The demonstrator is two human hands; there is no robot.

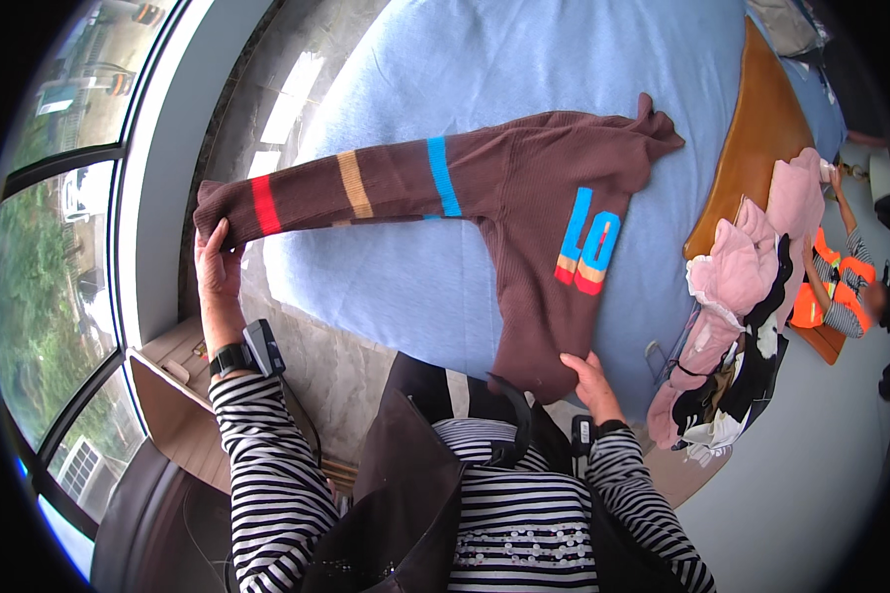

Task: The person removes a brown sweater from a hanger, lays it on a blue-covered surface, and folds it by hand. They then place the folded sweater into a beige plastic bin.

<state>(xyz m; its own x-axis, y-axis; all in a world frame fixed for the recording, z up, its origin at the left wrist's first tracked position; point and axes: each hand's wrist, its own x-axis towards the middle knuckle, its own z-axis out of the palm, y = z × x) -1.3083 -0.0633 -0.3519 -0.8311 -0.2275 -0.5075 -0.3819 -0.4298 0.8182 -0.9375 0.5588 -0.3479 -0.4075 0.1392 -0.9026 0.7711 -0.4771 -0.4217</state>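
Observation:
A brown ribbed knit sweater (541, 200) lies on a light blue cloth-covered table. It appears doubled over, with its long sleeve stretched toward the left. Red, tan and blue bands cross that sleeve, and striped block figures mark the body. Between the thumb and fingers of my left hand (219, 259) is the sleeve's cuff end. My right hand (595, 385) grips the sweater's lower edge near my body, thumb on top and the other fingers largely hidden. At the far side, one corner of the knit is bunched up.
The blue cloth (386, 296) spreads under the sweater. A brown wooden board (756, 133) lies to the right, beside a heap of pink and black garments (734, 274). A person in an orange vest (834, 282) is beyond it. Left are a wooden cabinet (185, 415) and windows (59, 274).

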